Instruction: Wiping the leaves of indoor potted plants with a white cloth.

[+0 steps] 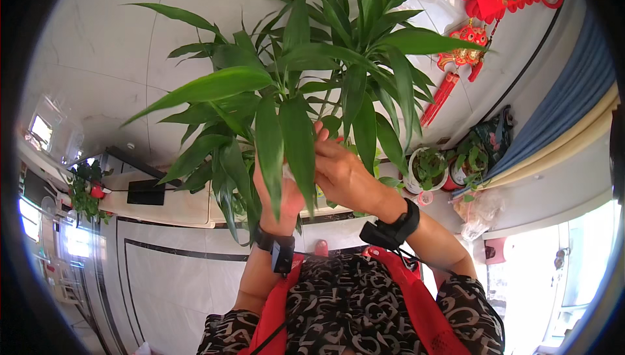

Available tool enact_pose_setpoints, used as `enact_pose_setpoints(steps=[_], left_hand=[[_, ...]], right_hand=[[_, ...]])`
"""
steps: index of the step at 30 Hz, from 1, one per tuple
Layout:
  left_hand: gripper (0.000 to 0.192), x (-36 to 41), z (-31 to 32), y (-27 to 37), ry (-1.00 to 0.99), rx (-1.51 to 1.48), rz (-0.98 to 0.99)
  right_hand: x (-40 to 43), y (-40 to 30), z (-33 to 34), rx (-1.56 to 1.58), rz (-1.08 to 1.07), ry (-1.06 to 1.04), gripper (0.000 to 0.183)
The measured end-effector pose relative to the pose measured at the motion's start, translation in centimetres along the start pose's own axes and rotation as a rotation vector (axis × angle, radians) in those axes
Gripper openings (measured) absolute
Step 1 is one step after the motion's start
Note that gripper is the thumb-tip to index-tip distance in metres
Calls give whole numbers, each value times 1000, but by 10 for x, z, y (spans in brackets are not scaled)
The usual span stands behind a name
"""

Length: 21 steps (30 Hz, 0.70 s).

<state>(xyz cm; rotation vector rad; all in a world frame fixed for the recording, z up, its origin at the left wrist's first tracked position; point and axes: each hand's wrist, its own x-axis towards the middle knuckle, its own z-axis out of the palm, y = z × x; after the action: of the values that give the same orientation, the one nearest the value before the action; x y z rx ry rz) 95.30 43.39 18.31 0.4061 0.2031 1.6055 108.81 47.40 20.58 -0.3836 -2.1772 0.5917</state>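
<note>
A tall leafy plant with long, pointed green leaves (299, 135), resembling lucky bamboo, spreads out before me. My left hand (283, 198) is raised among its lower leaves, and two hanging leaves cover most of the fingers. Just to its right, my right hand (344, 172) is bent inward, its fingertips passing behind the edge of one of these leaves. The hands nearly meet there. Between them a small whitish patch (287, 172) shows; I cannot tell what it is. Leaves hide what either hand grips. Each wrist wears a black strap with a small device.
A white pot (414, 179) with a leafy plant stands at right, near a blue curtain (552, 106) and a clear plastic bag (481, 213). Red hanging ornaments (468, 47) are on the tiled wall. A long cabinet (185, 206) at left carries a black flat object (146, 193).
</note>
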Motion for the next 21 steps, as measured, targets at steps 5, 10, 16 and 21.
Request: enact_pose_setpoints(steps=[5,10,16,21], left_hand=[[78,4,3,-4,-56,35,39],[87,11,-1,-1,-133,156,32],[55,-16,5,1,-176,311,-116],[46,-88,88,66,-505,978,-200]], right_hand=[[-21,-6,-7,120,8,-34,32],[-35,-18,-18,340,112,-183,33],[-24,-47,-65,674,27,-454,31],[-9,-62,-121,1088,-187,-526,30]])
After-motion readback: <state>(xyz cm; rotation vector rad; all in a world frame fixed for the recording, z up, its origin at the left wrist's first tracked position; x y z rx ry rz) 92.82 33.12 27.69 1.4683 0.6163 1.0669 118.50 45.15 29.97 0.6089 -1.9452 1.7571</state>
